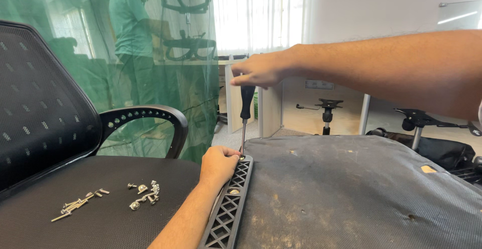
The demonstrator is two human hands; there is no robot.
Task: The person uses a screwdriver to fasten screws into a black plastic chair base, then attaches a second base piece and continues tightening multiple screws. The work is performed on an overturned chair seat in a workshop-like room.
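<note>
1. Head view, hands: right hand [263,69] is clenched round the black handle of a screwdriver [245,113], held upright so its shaft drops straight onto a screw at the far end of a black lattice bracket [228,206]. The arm reaches across from the right, above the work, which looks meant to keep the tool in line with the screw.
2. Left hand [218,164] is curled, fingertips touching the bracket's far end just beside the tool tip, apparently steadying bracket and bit.
3. Bracket lies along the left edge of an upturned seat base [351,194] covered in worn, dusty grey fabric; a second screw head shows nearer along it.
4. Left of this stands a mesh office chair [45,118]; on its seat two small heaps of loose screws [113,196] lie near the left arm, within easy reach.
5. Far behind, a green net [165,53] hangs, with another person standing beyond it, and chair pedestals [326,109] sit on the floor at the right.
</note>
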